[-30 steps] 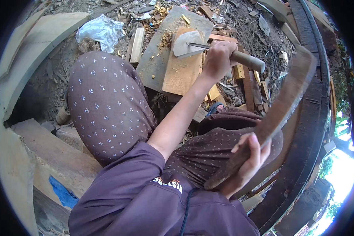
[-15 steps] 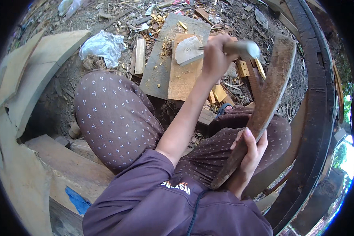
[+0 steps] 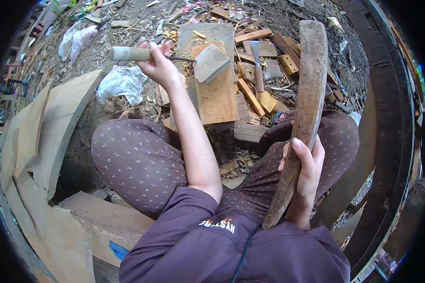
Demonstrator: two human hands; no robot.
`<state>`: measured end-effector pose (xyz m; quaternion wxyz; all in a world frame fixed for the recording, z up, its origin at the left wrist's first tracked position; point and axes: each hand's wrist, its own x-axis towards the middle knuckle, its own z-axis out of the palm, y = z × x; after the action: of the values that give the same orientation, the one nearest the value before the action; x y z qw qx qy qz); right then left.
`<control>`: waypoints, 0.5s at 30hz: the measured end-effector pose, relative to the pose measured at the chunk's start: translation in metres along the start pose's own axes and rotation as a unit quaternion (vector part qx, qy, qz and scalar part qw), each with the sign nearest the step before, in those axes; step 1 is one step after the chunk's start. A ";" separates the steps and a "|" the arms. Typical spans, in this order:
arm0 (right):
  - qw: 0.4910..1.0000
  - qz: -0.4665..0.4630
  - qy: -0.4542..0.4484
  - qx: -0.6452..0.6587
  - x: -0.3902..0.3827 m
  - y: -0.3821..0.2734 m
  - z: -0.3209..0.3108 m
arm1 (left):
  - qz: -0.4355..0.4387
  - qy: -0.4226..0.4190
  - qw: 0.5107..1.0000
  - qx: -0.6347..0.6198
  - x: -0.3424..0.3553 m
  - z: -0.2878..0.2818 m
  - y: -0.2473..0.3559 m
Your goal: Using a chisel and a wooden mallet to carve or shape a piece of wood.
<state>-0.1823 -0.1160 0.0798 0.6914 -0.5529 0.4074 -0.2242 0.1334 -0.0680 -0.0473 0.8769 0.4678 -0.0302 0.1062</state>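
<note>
My left hand (image 3: 159,66) is closed around the wooden handle of a chisel (image 3: 127,54), which lies almost level with its butt to the left. Its thin dark blade reaches right to the left edge of a pale, many-sided wood block (image 3: 211,65). A flat orange-brown board (image 3: 216,101) carries the block. Fingers wrapped round its lower part, my right hand (image 3: 307,162) grips a long, worn wooden club (image 3: 311,70), held nearly upright over my right thigh. A second chisel (image 3: 257,66) with a brown handle lies right of the board.
A grey slab (image 3: 184,40) lies beneath the board. Wood offcuts (image 3: 250,96) and shavings litter the ground around it. Crumpled clear plastic (image 3: 123,85) sits to the left, near curved planks (image 3: 63,127). A dark curved beam (image 3: 387,141) runs along the right.
My left hand has swung the chisel from the block's right side to its left, so the handle now points left. The club stands more upright in my right hand.
</note>
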 end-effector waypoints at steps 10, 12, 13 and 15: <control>1.000 0.006 0.019 -0.007 -0.001 0.006 0.004 | 0.121 -0.056 0.953 0.273 -0.049 0.039 -0.005; 1.000 0.006 0.018 -0.009 0.000 0.006 0.005 | 0.142 -0.061 0.932 0.327 -0.062 0.044 -0.002; 1.000 0.007 0.022 -0.009 0.000 0.006 0.005 | 0.142 -0.059 0.933 0.326 -0.061 0.043 -0.002; 1.000 0.006 0.018 -0.012 0.000 0.006 0.004 | 0.074 0.022 0.971 0.225 -0.057 0.040 -0.004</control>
<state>-0.1794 -0.1120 0.0738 0.6786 -0.5546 0.4259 -0.2245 0.0808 -0.1124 -0.0363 0.7392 0.6472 -0.0207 0.1849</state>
